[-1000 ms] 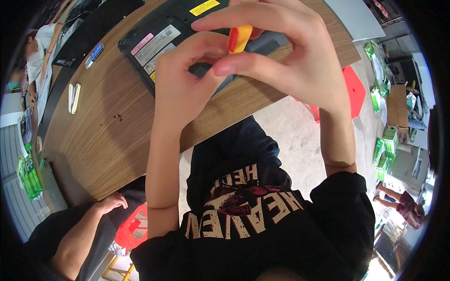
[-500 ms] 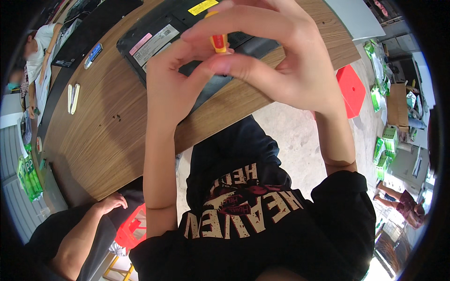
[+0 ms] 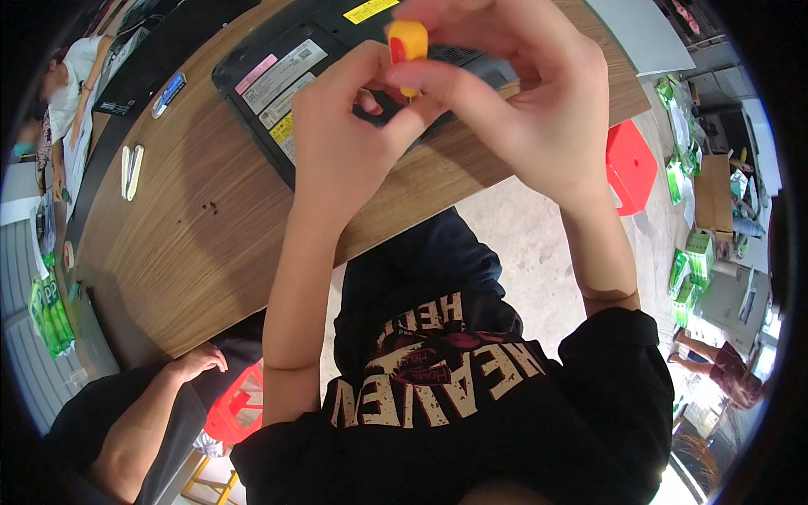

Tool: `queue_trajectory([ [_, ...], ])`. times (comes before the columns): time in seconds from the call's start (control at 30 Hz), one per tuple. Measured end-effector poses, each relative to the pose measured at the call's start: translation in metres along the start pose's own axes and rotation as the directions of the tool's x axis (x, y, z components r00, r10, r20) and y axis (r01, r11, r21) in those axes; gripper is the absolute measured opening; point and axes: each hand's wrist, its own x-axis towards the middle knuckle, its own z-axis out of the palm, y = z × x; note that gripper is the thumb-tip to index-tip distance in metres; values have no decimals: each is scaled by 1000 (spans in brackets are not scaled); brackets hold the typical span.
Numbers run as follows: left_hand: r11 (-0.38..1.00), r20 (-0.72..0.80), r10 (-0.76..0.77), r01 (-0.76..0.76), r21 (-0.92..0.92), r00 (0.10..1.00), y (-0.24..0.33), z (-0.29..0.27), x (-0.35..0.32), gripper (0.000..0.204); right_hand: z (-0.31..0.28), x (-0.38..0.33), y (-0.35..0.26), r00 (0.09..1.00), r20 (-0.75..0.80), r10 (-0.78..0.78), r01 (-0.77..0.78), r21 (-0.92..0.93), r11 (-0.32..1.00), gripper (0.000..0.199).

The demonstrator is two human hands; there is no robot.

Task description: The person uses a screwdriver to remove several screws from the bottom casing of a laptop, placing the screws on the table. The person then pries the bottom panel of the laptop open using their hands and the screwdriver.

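Note:
A small screwdriver [image 3: 408, 44] with a yellow and red handle stands upright over the far edge of the table. My right hand [image 3: 539, 101] is closed on it, thumb and fingers round the handle. My left hand [image 3: 341, 139] is closed at its lower end, where the thin shaft runs in between thumb and fingers; the tip is hidden. Beneath both hands lies a black laptop [image 3: 252, 59], underside up, with white, pink and yellow labels. My hands cover part of its near side.
On the wooden table [image 3: 194, 269], left of the laptop, lie several tiny dark bits [image 3: 209, 207], a slim cream-coloured object [image 3: 131, 172] and a blue-and-white packet [image 3: 169, 95]. A co-worker's hand [image 3: 200, 362] rests at lower left. Red stools [image 3: 631, 168] stand beside the table.
Both hands have shifted slightly right. The screwdriver handle has come clearer into sight between them, with its shaft now showing, and more of the laptop's labels are uncovered.

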Motion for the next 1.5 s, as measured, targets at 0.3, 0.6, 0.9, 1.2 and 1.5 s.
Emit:
queue_trajectory([
  [0.3, 990, 72, -49, 58, -126, 996, -5, -6, -10, 18, -7, 1, 7, 979, 166, -122, 138, -94, 986, 36],
  [0.6, 999, 71, -22, 20, 31, 997, -1, -4, -7, 21, 0, 0, -24, 949, 96, 299, -281, -165, 945, 54],
  [0.9, 948, 54, -196, 203, -245, 979, -16, -30, -18, 13, -2, -6, -8, 951, 155, 267, -222, -256, 941, 32],
  [1.2, 915, 48, -287, 289, -281, 957, -15, -32, -26, 14, -4, -5, -2, 1000, -10, -3, 0, -358, 934, 30],
  [1.5, 973, 107, -175, 188, -133, 979, -16, -14, -34, 20, -6, -3, -8, 994, -88, 70, -87, -217, 972, 31],
])
